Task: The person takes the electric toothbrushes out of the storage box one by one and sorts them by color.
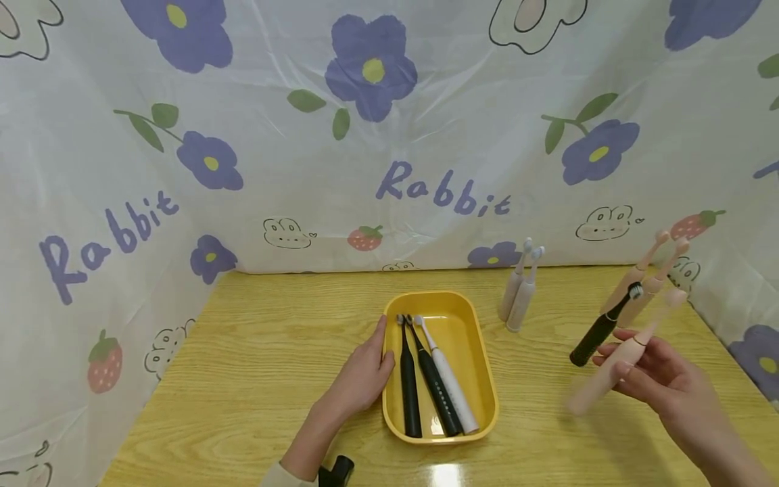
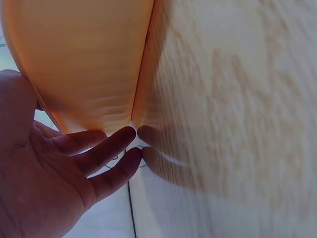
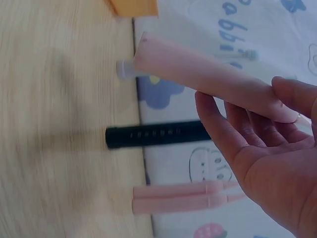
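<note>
Right now I'm watching the right hand point(image 1: 669, 379) holding a pink brush point(image 1: 607, 379), its thumb and fingers pinching the handle. Taking the tray point(image 1: 459, 338) as my landmark, that brush is sitting well off its right side and looking lifted above the surface point(image 1: 274, 338). Its long axis is slanting: the base is pointing back toward the tray's near right corner, the head away from the tray. Meanwhile the tray's own long side is running nearly straight away from me, so I'm judging that the angle between the two is what any move would be turning on.

The left hand point(image 1: 362, 372) is resting against the tray's left wall, fingers fairly straight; it's nearer the tray, while the pink brush is lying wholly with the right. Inside the tray, two black brushes point(image 1: 410, 392) and a white brush point(image 1: 453, 385) are lying heads to its far end. Standing beyond its right side are a pale pair point(image 1: 521, 304), a black brush point(image 1: 602, 331) and, farthest from it, a pink pair point(image 1: 645, 301).
</note>
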A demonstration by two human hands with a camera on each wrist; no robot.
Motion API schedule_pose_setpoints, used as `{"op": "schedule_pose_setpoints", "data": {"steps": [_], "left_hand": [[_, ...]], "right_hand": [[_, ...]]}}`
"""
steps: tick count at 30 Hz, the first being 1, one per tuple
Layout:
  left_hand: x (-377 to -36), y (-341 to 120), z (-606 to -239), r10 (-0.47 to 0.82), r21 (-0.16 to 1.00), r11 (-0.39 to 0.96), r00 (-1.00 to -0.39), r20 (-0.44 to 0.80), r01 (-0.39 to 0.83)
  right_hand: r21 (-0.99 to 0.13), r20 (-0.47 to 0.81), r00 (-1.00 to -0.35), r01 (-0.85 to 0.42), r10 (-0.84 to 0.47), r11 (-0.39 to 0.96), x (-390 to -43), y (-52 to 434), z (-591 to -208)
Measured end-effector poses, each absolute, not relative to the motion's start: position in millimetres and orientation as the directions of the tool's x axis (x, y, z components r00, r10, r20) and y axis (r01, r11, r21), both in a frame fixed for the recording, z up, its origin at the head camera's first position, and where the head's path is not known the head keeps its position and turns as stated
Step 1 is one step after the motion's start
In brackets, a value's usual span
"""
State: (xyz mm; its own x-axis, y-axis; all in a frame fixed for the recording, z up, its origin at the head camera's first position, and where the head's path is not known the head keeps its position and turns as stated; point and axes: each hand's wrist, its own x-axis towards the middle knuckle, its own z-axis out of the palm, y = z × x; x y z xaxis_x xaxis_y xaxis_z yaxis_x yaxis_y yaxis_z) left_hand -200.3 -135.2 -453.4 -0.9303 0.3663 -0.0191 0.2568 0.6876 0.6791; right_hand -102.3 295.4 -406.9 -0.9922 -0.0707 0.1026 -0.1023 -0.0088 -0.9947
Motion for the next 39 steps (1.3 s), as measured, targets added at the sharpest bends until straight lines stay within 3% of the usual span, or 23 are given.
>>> {"op": "schedule_pose_setpoints", "data": {"steps": [7, 10, 13, 16, 26, 33, 39], "left_hand": [[-200.7, -135.6, -452.6, 0.368, 0.679, 0.689, -0.93, -0.027, 0.253], [-201.0, -136.0, -452.3, 0.372, 0.679, 0.687, -0.928, -0.022, 0.259], [-200.9, -136.2, -452.3, 0.372, 0.68, 0.684, -0.928, -0.015, 0.264], [-200.7, -136.2, -452.2, 0.37, 0.681, 0.683, -0.929, -0.009, 0.265], [-201.4, -134.5, -450.9, 0.375, 0.68, 0.689, -0.926, -0.04, 0.249], [-201.1, -134.9, -450.5, 0.372, 0.678, 0.692, -0.928, -0.041, 0.247], [-201.0, -135.2, -451.0, 0.371, 0.683, 0.687, -0.928, -0.039, 0.246]], "right_hand": [[-0.99, 0.136, -0.99, -0.135, 0.042, 0.046, -107.3, 332.0, -419.7], [-0.958, 0.16, -0.976, -0.117, 0.15, 0.261, -112.4, 341.9, -422.4], [-0.857, 0.185, -0.945, -0.022, 0.268, 0.515, -120.2, 347.8, -424.3], [-0.783, 0.2, -0.91, 0.074, 0.364, 0.617, -130.1, 351.9, -426.3], [-0.741, 0.244, -0.752, 0.262, 0.612, 0.618, -164.7, 354.7, -431.9], [-0.813, 0.264, -0.747, 0.168, 0.61, 0.558, -178.2, 357.0, -435.1], [-0.784, 0.298, -0.76, 0.15, 0.577, 0.603, -184.3, 357.1, -439.3]]}}
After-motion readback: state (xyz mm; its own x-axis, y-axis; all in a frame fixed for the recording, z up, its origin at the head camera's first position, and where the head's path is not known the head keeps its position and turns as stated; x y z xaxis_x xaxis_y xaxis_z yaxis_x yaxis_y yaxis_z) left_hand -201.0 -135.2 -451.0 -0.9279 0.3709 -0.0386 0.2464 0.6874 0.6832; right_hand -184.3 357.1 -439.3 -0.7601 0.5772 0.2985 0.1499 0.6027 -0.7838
